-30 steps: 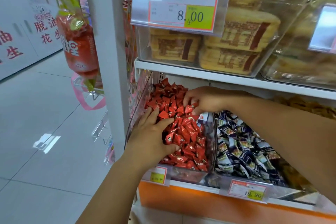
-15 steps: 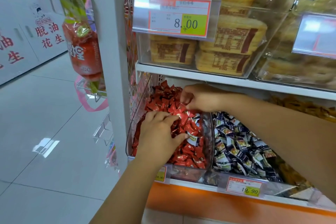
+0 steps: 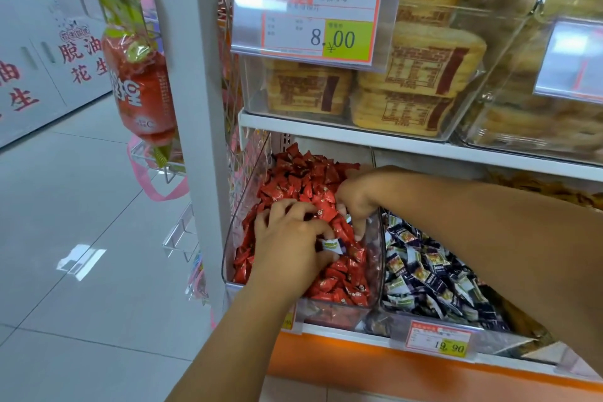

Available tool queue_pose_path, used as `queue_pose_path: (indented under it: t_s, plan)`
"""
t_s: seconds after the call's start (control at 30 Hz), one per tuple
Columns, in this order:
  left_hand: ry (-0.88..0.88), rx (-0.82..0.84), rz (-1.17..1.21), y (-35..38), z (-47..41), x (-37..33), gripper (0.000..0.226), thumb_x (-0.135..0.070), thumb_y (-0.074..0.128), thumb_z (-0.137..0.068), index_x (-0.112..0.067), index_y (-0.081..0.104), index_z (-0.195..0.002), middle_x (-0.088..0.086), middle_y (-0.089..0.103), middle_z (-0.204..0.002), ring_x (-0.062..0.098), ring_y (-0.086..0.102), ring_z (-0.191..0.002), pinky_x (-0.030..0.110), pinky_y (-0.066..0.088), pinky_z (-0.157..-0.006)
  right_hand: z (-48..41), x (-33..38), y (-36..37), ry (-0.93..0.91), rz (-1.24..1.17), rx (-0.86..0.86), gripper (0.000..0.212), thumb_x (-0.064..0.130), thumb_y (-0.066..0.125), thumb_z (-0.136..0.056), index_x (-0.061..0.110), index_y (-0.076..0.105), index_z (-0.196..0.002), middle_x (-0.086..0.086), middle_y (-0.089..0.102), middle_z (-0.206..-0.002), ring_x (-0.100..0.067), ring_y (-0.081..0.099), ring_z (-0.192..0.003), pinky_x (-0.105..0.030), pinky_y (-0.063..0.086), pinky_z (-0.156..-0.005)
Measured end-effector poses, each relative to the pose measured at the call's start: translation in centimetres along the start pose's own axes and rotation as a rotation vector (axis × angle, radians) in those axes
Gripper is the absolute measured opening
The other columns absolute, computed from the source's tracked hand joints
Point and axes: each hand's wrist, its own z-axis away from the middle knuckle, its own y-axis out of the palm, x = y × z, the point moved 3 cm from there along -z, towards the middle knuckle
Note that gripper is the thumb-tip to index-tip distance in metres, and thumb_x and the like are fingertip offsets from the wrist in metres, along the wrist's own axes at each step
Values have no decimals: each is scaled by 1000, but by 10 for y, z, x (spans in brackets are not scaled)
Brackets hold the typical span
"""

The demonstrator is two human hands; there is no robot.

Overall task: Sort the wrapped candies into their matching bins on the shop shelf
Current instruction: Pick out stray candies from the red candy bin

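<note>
A clear bin (image 3: 249, 179) on the lower shelf is heaped with red wrapped candies (image 3: 303, 173). The bin beside it on the right holds blue-and-white wrapped candies (image 3: 434, 274). My left hand (image 3: 287, 238) lies on the red heap with fingers curled, and pinches a stray blue-and-white candy (image 3: 331, 244) between thumb and fingers. My right hand (image 3: 357, 201) reaches in from the right. Its fingers curl down into the red candies by the bin's right wall, where a bit of blue-and-white wrapper (image 3: 347, 218) shows under them.
The shelf above (image 3: 326, 129) hangs low over both hands and carries clear bins of wrapped cakes (image 3: 421, 59) with an 8.00 price tag (image 3: 313, 23). A white post (image 3: 192, 75) stands to the left, with an orange hanging bag (image 3: 140, 91) beyond it. A 19.90 tag (image 3: 439, 341) fronts the blue-and-white bin.
My left hand went from flat on the red heap to curled around a blue-and-white candy. My right hand moved forward and down from the back of the bin to its right wall.
</note>
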Motion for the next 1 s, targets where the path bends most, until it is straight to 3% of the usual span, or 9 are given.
queue_pose_path:
  t_s: [0.1, 0.23, 0.47, 0.53, 0.6, 0.7, 0.8, 0.9, 1.0]
  plan:
    - [-30, -7, 46, -3, 1, 15, 29, -53, 72, -74, -38, 69, -98, -19, 45, -137, 13, 22, -133, 34, 18, -104, -3, 0, 2, 0, 97, 32, 82, 54, 69, -78, 22, 36, -146, 0, 35, -151, -28, 29, -139, -42, 33, -110]
    - [-6, 4, 86, -4, 3, 19, 27, -49, 74, -74, -35, 70, -97, -17, 48, -138, 14, 26, -133, 34, 24, -108, -8, 0, -2, -56, 82, -5, 79, 49, 70, -79, 27, 35, -146, 1, 40, -148, -25, 38, -134, -35, 37, -103]
    - [-75, -121, 353, -17, -1, 26, 21, -36, 78, -75, -24, 67, -88, -14, 61, -119, 11, 41, -122, 14, 25, -92, 1, -12, -4, -118, -192, -93, 62, 37, 72, -82, 25, 49, -138, -1, 47, -142, -22, 46, -125, -29, 37, -98]
    - [-127, -177, 408, -25, 1, 27, 20, -33, 74, -80, -23, 65, -95, -17, 60, -110, 3, 45, -110, 0, 24, -80, 5, -19, -4, -137, -332, -155, 56, 37, 73, -80, 27, 54, -133, -1, 43, -146, -22, 42, -129, -27, 33, -97]
    - [-174, -250, 478, -33, 4, 27, 18, -30, 70, -85, -26, 62, -100, -19, 58, -95, -7, 50, -86, -5, 29, -71, 9, -25, -2, -163, -514, -208, 54, 36, 72, -80, 27, 55, -131, -1, 40, -148, -21, 38, -133, -30, 29, -101]
    - [-200, -300, 558, -39, 6, 21, 12, -24, 63, -91, -29, 58, -102, -20, 58, -78, -24, 48, -72, -3, 34, -63, 17, -27, -2, -238, -744, -318, 48, 44, 72, -78, 33, 59, -123, 3, 46, -144, -18, 42, -130, -32, 30, -104]
    - [-215, -306, 652, -39, 5, 19, 14, -21, 56, -95, -33, 55, -102, -13, 63, -76, -15, 56, -69, 8, 45, -64, 27, -22, -6, -332, -897, -430, 30, 41, 71, -81, 39, 65, -110, 12, 59, -124, -10, 54, -112, -21, 39, -92]
    - [-278, -227, 801, -35, 1, 16, 20, -17, 49, -97, -36, 51, -102, -9, 69, -84, 5, 66, -71, 43, 58, -69, 34, -19, -5, -366, -1091, -448, 27, 37, 69, -85, 42, 65, -111, 12, 61, -122, -10, 57, -110, -29, 44, -96]
    - [-310, -141, 923, -34, -2, 8, 20, -13, 46, -99, -30, 50, -109, -5, 68, -96, 6, 64, -65, 31, 55, -55, 40, -13, 5, -471, -1455, -241, 34, 19, 58, -93, 24, 56, -127, -5, 69, -112, -15, 67, -97, -25, 54, -79]
